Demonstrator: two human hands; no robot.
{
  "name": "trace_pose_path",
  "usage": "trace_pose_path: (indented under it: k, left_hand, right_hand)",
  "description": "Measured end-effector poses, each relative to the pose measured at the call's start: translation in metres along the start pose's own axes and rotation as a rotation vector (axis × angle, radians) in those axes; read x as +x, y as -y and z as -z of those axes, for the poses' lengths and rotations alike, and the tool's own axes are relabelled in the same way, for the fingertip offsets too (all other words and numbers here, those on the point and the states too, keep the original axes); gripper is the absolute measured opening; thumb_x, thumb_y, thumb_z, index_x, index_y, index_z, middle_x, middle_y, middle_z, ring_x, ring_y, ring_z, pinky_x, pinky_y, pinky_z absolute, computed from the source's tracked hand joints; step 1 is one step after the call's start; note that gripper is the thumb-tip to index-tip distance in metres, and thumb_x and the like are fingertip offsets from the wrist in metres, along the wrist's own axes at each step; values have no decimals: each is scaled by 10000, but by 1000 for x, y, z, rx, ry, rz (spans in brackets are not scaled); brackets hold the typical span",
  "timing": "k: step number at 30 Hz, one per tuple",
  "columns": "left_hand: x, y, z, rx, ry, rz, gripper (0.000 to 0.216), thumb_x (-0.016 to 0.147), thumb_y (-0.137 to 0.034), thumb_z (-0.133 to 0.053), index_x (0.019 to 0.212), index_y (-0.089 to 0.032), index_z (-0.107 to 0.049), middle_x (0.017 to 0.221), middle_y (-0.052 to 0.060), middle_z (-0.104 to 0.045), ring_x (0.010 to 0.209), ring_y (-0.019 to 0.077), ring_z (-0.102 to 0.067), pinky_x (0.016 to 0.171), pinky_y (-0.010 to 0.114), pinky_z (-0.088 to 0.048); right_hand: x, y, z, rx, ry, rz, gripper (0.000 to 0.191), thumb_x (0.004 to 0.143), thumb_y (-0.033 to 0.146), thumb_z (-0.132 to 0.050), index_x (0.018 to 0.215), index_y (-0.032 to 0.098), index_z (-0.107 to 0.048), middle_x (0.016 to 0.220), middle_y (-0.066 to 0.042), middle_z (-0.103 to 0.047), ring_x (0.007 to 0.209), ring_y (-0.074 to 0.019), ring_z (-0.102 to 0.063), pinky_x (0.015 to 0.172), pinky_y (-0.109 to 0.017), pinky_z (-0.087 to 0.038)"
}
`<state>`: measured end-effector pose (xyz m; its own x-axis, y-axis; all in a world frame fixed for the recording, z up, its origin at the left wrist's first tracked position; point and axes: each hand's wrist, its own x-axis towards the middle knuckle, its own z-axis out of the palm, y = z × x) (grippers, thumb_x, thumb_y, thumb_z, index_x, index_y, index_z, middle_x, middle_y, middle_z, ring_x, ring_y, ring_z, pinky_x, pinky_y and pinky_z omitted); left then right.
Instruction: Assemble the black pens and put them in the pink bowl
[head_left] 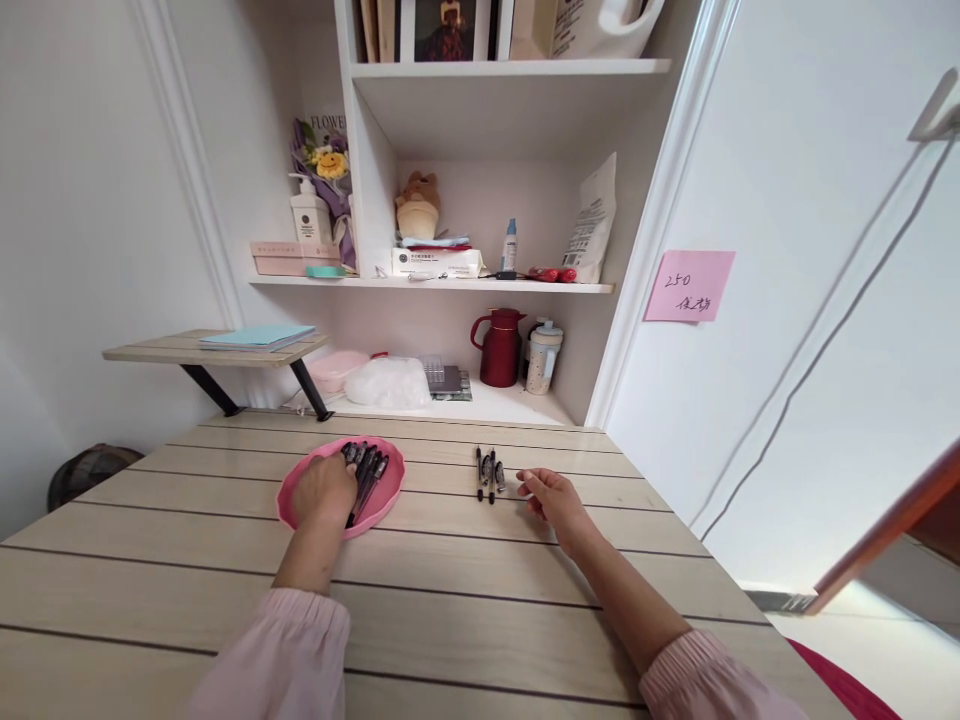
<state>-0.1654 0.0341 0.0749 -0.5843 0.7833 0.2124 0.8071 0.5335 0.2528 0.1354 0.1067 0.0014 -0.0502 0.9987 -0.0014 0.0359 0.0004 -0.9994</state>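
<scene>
My left hand (324, 488) reaches into a pink scalloped-rim plate (386, 505) on the left of the table. Its bent fingers are closed against a bunch of black pens (369, 475) lying in the plate; the fingertips are partly hidden. To the right, two slim black pens (479, 478) lie side by side on the table, pointing away from me. Short dark, silvery pieces that look like pen caps (501, 477) lie beside and between them. Just right of these, my right hand (551, 498) hovers with loosely curled fingers apart and nothing visible in them.
A small raised shelf (150, 346) on black legs stands at the back left, bearing blue paper (259, 337). Behind the table, a cubby holds a plastic bag (388, 383), a red jug (501, 348) and a pale bottle (543, 360). A pink note (688, 285) is stuck to the right wall.
</scene>
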Motion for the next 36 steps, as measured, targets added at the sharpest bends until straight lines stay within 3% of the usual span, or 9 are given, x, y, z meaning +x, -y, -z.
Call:
trace_pose_path:
  k: [3,5,9,12,16,22,29,36]
  left_hand:
    - [-12,-16,2,-36,-102,-125,318,829,-311,-350,921,-184,-627,993,126,-619,906,253,-568,660,312,-412]
    - [-28,-34,-4,-156,-147,-318,291,830,-247,-354,915,-182,-625,979,101,-615,939,226,-542,720,297,-404]
    - [-69,-70,-31,-400,30,-604,239,813,-175,-400,904,-191,-620,915,58,-621,854,158,-550,748,253,-386]
    - [-89,-84,-49,-424,163,-680,214,806,-171,-416,866,-196,-620,877,50,-613,824,152,-553,719,246,-374]
    - [-93,-84,-57,-390,245,-682,191,793,-161,-433,834,-196,-617,850,48,-608,812,155,-549,709,246,-356]
    - [-90,-81,-59,-375,245,-664,179,783,-148,-443,804,-199,-614,829,47,-607,815,160,-543,716,248,-348]
    - [-89,-82,-58,-375,264,-625,182,784,-162,-440,736,-196,-613,790,41,-594,801,169,-537,681,249,-329]
    - [-88,-79,-60,-519,284,-583,175,751,-127,-460,694,-195,-611,765,39,-598,802,175,-538,722,269,-335]
  right_hand:
    - [3,0,3,-148,-21,28,260,705,407,-522,712,153,-574,641,-29,-605,413,-69,-452,384,-196,-307]
    - [5,1,5,-232,-39,29,236,714,384,-505,683,157,-560,642,-31,-612,422,-77,-465,399,-202,-320]
    - [9,3,3,-435,-50,20,193,707,321,-506,611,162,-558,595,-39,-618,434,-104,-490,438,-225,-338]
    - [12,7,-5,-627,-55,30,182,679,279,-536,540,164,-554,589,-67,-630,550,-156,-558,505,-245,-353]
    - [15,12,-21,-839,-74,30,157,675,277,-546,591,155,-601,734,-129,-669,755,-228,-604,597,-272,-373]
    - [18,16,-33,-1026,-103,24,309,774,354,-448,887,127,-627,957,-175,-649,905,-254,-594,684,-301,-400]
    - [6,18,-45,-1143,-38,56,263,731,341,-511,840,144,-646,932,-168,-656,885,-267,-608,711,-322,-413]
    - [-2,18,-52,-1153,-44,56,241,702,243,-500,847,124,-651,908,-176,-664,839,-271,-617,659,-315,-410]
